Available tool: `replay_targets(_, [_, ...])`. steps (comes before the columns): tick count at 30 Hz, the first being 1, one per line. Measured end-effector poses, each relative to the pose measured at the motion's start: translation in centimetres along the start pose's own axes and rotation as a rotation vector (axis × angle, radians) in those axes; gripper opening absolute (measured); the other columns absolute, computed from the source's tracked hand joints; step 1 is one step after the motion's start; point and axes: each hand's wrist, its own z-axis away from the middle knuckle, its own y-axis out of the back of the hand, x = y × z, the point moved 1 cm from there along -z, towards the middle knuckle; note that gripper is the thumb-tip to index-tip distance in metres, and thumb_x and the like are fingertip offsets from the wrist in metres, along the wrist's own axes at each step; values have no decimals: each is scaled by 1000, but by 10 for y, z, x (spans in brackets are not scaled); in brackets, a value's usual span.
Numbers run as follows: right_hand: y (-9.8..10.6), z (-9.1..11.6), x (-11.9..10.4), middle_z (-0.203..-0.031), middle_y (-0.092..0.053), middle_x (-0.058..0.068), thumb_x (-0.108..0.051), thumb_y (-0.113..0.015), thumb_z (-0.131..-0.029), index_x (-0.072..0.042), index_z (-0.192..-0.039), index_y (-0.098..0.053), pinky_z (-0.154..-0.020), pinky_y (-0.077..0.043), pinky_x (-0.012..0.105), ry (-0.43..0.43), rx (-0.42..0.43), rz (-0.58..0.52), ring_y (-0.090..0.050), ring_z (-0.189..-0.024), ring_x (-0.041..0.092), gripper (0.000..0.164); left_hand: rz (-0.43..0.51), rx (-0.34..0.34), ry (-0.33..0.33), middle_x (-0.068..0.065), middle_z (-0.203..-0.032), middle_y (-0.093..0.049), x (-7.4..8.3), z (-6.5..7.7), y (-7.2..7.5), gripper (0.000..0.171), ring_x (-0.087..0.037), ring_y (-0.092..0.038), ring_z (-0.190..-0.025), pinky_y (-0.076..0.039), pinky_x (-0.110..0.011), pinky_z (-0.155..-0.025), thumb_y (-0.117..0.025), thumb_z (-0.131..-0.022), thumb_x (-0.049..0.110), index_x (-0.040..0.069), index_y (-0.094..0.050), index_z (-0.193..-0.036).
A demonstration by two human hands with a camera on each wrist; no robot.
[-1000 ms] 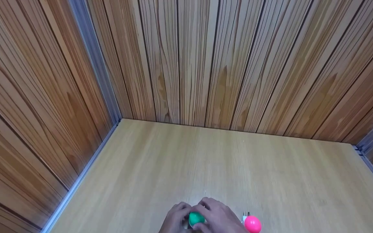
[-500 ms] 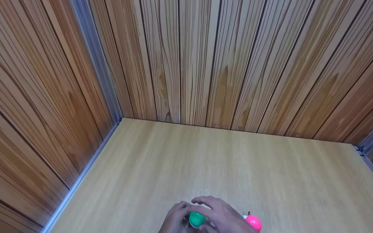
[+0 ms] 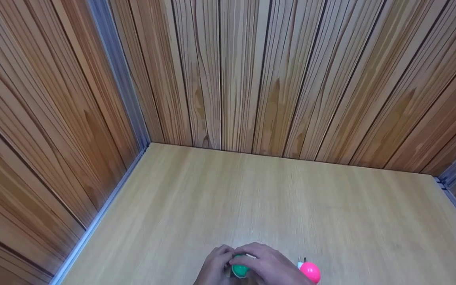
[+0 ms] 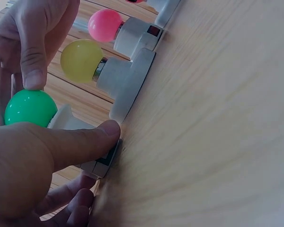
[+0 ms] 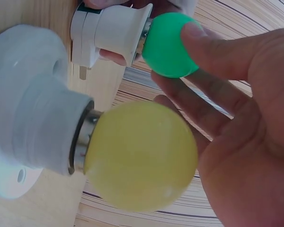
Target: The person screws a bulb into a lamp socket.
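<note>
A round green bulb (image 5: 168,45) sits in a white plug-in bulb holder (image 5: 116,33), whose metal pin shows at its base. My left hand (image 3: 212,266) grips this holder low down, thumb on its near side and fingers beneath. With thumb and fingers, my right hand (image 3: 266,264) holds the green bulb from its round end. Some of the right fingers are hidden behind the bulb. Beside them a yellow bulb (image 5: 142,158) is fitted in a white round-based holder (image 5: 47,123), untouched by either hand.
A pink bulb (image 3: 310,272) in a white holder with a dark red switch (image 4: 154,31) stands right of the hands. Beyond it, another white holder (image 4: 167,10) is partly cut off. Wood-panelled walls (image 3: 236,79) enclose the tabletop (image 3: 275,198).
The right fingers spread and lifted off the green bulb half a second ago, and now they are back around it. The left hand has stayed in place on the holder.
</note>
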Motion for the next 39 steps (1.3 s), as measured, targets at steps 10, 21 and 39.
replay_targets(10, [-10,-1,-5,-105,-62,-6,-31,-75,-86,-25,-121,-63,-70,-45,11,-35,205,212,-55,-83,4,37,71,-96,152,13,-104,-60,3,-2,4,32,3,-50,-95,-47,-19,-81,-80,-80,30,27,-73,-111])
replay_targets(21, [-16,-3,-5,-88,-52,-10,-49,-72,-84,-23,-109,-65,-67,-28,7,-81,265,355,-39,-76,-2,37,77,-162,180,12,-108,-59,1,-4,7,26,0,-50,-97,-48,-21,-84,-74,-85,18,21,-73,-110])
replay_targets(39, [-6,-2,-7,-105,-61,-7,-51,-64,-90,-26,-118,-63,-69,-44,16,-177,159,201,-54,-87,4,38,52,-116,183,14,-102,-60,4,-4,4,42,1,-50,-92,-48,-19,-78,-79,-80,37,27,-71,-120])
